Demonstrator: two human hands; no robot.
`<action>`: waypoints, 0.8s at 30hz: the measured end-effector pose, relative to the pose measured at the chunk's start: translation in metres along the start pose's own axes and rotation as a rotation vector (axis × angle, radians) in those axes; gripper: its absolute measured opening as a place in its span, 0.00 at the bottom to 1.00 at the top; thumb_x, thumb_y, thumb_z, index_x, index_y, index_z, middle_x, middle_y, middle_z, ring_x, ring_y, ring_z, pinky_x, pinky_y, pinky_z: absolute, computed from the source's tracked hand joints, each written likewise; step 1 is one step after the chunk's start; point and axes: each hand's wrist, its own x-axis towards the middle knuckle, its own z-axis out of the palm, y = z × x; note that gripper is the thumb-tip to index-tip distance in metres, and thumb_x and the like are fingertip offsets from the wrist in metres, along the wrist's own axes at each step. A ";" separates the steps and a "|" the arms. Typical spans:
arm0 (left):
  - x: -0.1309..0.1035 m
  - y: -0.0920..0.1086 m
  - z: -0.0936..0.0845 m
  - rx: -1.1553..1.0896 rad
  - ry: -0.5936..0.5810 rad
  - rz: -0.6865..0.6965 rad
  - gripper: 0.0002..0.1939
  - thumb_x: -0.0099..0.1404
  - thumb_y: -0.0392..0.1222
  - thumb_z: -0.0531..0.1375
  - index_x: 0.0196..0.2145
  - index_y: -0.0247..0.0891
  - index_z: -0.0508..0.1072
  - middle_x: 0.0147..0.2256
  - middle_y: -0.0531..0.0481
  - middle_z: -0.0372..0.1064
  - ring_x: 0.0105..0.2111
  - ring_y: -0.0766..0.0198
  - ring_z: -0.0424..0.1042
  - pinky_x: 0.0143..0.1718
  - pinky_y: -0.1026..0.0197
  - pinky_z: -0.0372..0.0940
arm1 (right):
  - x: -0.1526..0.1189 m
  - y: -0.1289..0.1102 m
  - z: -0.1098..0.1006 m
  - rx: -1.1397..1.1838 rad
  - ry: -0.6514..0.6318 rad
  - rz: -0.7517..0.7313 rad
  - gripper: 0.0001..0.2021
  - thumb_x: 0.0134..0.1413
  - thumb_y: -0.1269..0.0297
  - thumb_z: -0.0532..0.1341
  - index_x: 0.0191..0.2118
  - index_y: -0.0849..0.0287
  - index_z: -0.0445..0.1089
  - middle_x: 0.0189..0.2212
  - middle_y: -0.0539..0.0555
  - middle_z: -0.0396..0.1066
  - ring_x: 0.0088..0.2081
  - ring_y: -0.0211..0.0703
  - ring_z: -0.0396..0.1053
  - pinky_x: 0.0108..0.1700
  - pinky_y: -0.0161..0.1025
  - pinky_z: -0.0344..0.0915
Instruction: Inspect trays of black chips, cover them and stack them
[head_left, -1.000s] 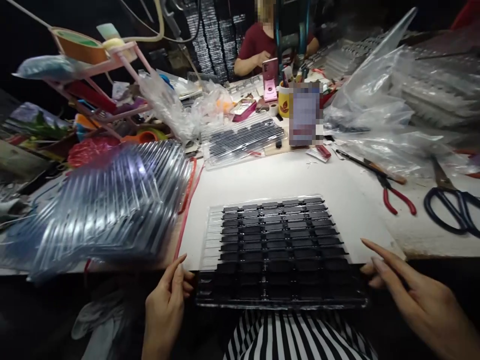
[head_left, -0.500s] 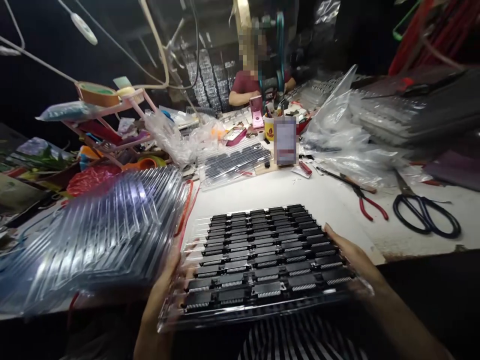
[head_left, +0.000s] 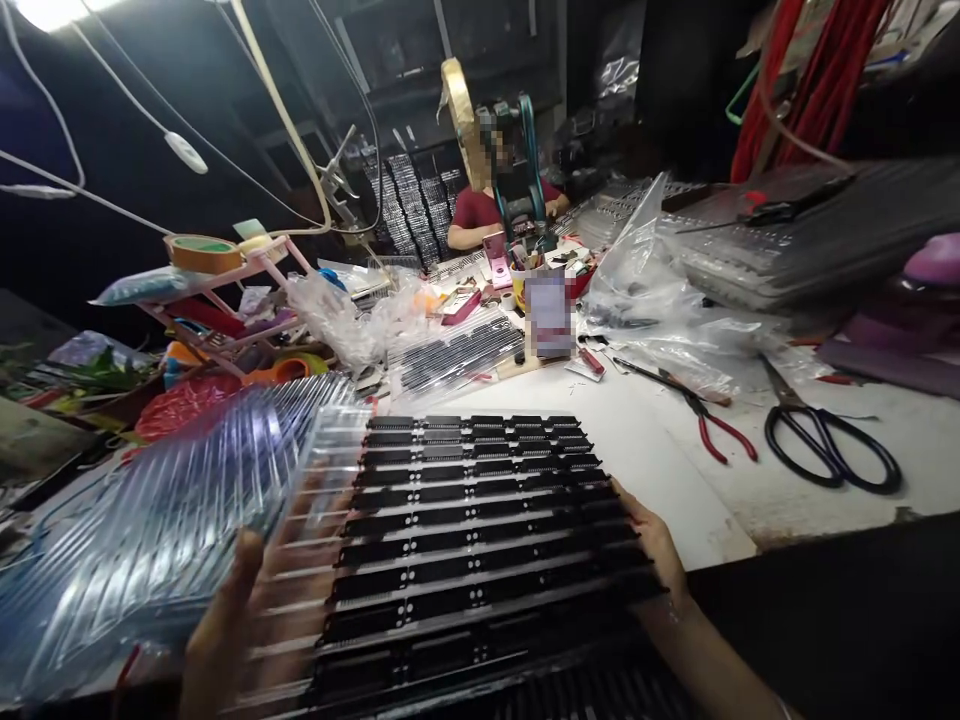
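Observation:
Between my two hands is a clear plastic tray with rows of black electronic components that have fine metal pins. My left hand grips the tray's left side, its thumb up at the edge and its fingers showing through the clear plastic behind. At the opposite edge, my right hand is closed on the tray, its fingers partly hidden beneath. The tray is tilted, its near edge low in front of my striped clothing. Left of it lies a stack of empty clear trays.
Red-handled pliers and dark-handled scissors lie on the right. Behind are another filled tray, a blurred phone-like screen and clear plastic bags. A pink rack stands left; a person sits opposite.
The tray has come nearer and left, and its surface now tilts more steeply toward me. My left hand has shifted left with it. The view has tipped upward slightly.

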 end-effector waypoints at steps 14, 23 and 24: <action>0.061 -0.113 -0.054 -0.814 -0.566 0.047 0.26 0.71 0.39 0.34 0.65 0.50 0.38 0.63 0.52 0.51 0.62 0.61 0.50 0.63 0.52 0.40 | 0.007 -0.022 0.032 0.477 0.035 0.242 0.07 0.50 0.68 0.66 0.32 0.45 0.77 0.31 0.39 0.78 0.39 0.35 0.75 0.49 0.29 0.67; 0.059 -0.113 -0.052 -0.739 -0.257 0.032 0.31 0.67 0.33 0.44 0.66 0.46 0.41 0.64 0.48 0.50 0.62 0.57 0.51 0.61 0.50 0.50 | 0.017 0.003 -0.012 0.274 0.232 0.248 0.26 0.44 0.87 0.62 0.39 0.42 0.76 0.40 0.31 0.74 0.36 0.27 0.75 0.36 0.15 0.67; 0.058 -0.113 -0.051 -0.738 -0.248 0.025 0.32 0.66 0.33 0.44 0.66 0.46 0.42 0.64 0.48 0.49 0.62 0.56 0.51 0.61 0.50 0.50 | 0.018 0.004 -0.015 0.274 0.236 0.250 0.28 0.42 0.89 0.61 0.40 0.43 0.75 0.41 0.32 0.73 0.36 0.26 0.75 0.35 0.14 0.67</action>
